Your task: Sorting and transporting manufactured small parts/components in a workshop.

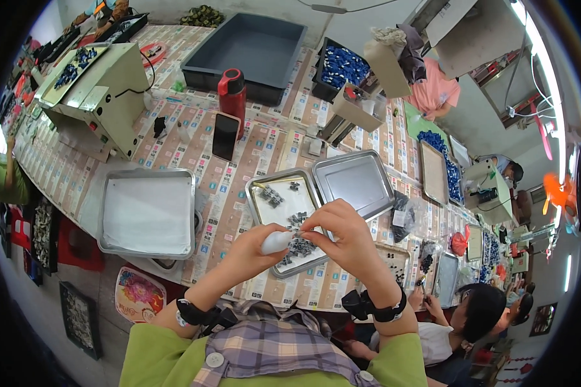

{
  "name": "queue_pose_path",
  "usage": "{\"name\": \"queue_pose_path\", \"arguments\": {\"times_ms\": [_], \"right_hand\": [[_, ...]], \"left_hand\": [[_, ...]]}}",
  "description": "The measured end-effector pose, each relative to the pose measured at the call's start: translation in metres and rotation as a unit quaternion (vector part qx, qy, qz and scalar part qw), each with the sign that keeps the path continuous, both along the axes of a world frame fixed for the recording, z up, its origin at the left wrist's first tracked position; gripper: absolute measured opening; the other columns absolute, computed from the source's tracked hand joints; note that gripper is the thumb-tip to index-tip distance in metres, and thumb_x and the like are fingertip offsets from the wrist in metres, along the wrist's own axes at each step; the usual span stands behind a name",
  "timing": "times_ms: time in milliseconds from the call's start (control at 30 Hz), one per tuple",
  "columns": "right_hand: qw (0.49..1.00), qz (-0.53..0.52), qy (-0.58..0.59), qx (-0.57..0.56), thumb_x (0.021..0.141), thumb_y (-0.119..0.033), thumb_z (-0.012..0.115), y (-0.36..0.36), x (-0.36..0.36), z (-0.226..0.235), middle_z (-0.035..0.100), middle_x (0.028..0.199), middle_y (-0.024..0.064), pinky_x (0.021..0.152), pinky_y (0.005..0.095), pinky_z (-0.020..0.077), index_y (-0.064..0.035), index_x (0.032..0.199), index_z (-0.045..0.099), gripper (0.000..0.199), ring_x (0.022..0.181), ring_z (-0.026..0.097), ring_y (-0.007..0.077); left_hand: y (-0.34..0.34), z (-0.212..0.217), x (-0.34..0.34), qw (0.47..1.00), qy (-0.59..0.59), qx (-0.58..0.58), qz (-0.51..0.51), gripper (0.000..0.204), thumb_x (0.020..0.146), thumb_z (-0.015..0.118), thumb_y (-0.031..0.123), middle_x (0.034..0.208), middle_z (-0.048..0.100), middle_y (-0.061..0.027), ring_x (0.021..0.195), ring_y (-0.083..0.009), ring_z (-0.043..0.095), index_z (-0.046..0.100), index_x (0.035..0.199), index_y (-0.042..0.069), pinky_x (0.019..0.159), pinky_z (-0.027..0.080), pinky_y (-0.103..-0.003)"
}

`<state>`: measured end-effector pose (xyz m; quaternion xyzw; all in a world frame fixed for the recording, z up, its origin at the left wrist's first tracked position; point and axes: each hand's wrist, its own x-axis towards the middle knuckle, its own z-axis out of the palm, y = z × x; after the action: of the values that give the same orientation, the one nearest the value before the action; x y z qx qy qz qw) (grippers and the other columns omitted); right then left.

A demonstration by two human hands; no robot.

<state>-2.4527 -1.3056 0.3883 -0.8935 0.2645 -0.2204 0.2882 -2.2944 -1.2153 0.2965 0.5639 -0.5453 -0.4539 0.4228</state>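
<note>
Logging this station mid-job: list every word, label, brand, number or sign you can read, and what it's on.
I won't copy wording out; print shows here:
Table covering: repeated small print, mostly too small to read.
Floral panel, lower left: lettering along its border.
Dark bag, right of the trays: white label, too small to read.
White bottle in the left hand: none visible.

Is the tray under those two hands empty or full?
Neither: the tray is partly filled, with small dark parts in clusters and bare pale surface between.
</note>
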Motion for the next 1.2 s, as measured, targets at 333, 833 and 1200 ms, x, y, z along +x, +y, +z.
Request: {"name": "queue_pose_path", "arguments": {"times_ms": [333,833,1200], "right_hand": [[0.993,0.041,0.066,-0.095,0.068,-0.011,0.066,-0.003,-0.002,0.009,0.054,0.073,0.0025,0.066,0.0321,0.0373,-0.0087,0.076,0.06,0.01,0.074,0.05,0.021],[0.974,0.091,0.139,-0.155,0.069,-0.011,0.064,-0.001,0.002,0.012,0.052,0.074,0.0012,0.068,0.032,0.0361,-0.0096,0.077,0.058,0.01,0.076,0.05,0.0194],[0.936,0.193,0.216,-0.202,0.067,-0.014,0.063,0.02,-0.017,-0.01,0.048,0.069,0.0009,0.061,0.0293,0.0373,-0.0092,0.076,0.056,0.013,0.069,0.048,0.0187]], "left_hand": [[-0.001,0.009,0.003,0.997,-0.06,-0.04,-0.02,0.032,0.068,0.064,0.013,0.089,0.059,-0.0132,0.084,-0.0304,0.055,0.056,0.099,0.007,0.074,0.043,-0.037],[-0.003,0.009,0.013,0.991,-0.105,-0.036,-0.08,0.027,0.066,0.065,0.014,0.083,0.059,-0.0124,0.08,-0.031,0.056,0.058,0.092,0.008,0.069,0.044,-0.037],[0.011,0.013,0.019,0.961,-0.157,0.018,-0.227,0.033,0.069,0.066,0.036,0.066,0.059,-0.014,0.064,-0.0316,0.058,0.06,0.083,0.007,0.057,0.044,-0.038]]}}
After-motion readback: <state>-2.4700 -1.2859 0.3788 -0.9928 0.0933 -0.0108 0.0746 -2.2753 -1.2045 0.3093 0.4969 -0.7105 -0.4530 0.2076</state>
